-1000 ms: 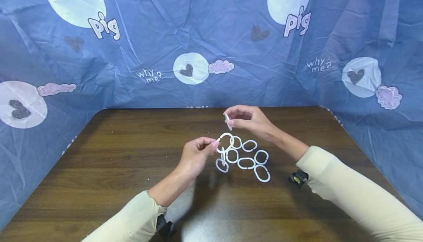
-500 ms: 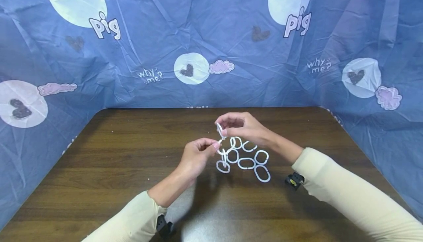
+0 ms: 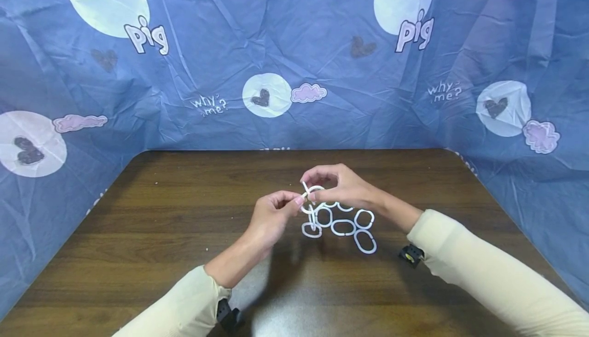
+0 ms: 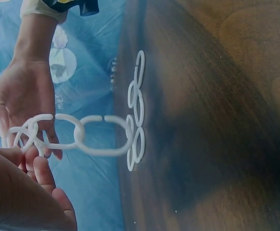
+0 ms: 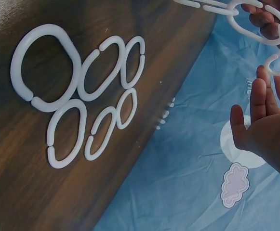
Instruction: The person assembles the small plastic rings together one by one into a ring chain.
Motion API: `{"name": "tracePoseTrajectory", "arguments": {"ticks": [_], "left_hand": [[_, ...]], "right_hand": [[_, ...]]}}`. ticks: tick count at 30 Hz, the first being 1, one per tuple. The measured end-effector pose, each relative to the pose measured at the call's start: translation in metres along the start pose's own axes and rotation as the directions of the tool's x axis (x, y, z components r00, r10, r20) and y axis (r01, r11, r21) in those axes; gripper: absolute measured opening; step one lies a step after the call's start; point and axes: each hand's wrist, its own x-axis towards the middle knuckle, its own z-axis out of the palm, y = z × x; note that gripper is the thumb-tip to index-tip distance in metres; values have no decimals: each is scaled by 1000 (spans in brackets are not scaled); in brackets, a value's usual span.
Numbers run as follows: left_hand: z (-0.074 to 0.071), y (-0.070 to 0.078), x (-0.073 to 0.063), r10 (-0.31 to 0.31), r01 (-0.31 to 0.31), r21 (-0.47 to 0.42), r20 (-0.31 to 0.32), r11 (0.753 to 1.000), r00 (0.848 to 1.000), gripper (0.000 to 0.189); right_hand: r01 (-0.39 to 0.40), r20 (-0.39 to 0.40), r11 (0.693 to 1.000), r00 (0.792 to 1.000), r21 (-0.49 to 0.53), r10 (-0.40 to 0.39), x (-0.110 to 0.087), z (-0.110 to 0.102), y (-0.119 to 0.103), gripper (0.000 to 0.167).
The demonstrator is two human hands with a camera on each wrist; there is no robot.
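Observation:
In the head view my left hand [image 3: 276, 211] pinches a white plastic chain link [image 3: 316, 188] between thumb and fingers. Two more joined links hang from it, the lower link [image 4: 103, 152] reaching down close over the tabletop in the left wrist view. My right hand [image 3: 345, 186] pinches another white link [image 3: 305, 187], which stands on edge and crosses the left hand's link right at the left fingertips. Each link has a small gap in its oval. Several loose links lie on the table below the hands, including a large-looking one [image 5: 17, 72] in the right wrist view; the right hand partly covers the farthest ones.
A dark wood-grain table [image 3: 161, 255] fills the lower head view. Behind it and at both sides hangs a blue printed cloth [image 3: 221, 61]. A black wrist camera [image 3: 411, 255] sits under the right sleeve, another [image 3: 226, 314] under the left.
My right hand has moved left and down with its link, from apart above the left hand's link to crossing it. The left hand and its hanging links stay almost in place.

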Motion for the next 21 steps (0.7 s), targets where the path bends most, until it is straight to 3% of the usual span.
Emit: {"name": "tracePoseTrajectory", "arguments": {"ticks": [8, 13, 17, 21], "left_hand": [[2, 0, -1, -3, 3, -5, -1, 1000, 1000, 15], [1, -2, -1, 0, 0, -3, 2, 1000, 1000, 16], [1, -4, 0, -3, 3, 3, 3, 1000, 1000, 16], [1, -5, -1, -12, 12, 9, 1, 1000, 1000, 16]], "right_hand": [[54, -61, 991, 996, -120, -62, -3, -3, 7, 33], [83, -147, 953, 981, -292, -130, -5, -4, 11, 36], [140, -203, 881, 946, -452, -254, -5, -4, 13, 43], [214, -211, 760, 883, -614, -419, -4, -4, 14, 46]]}}
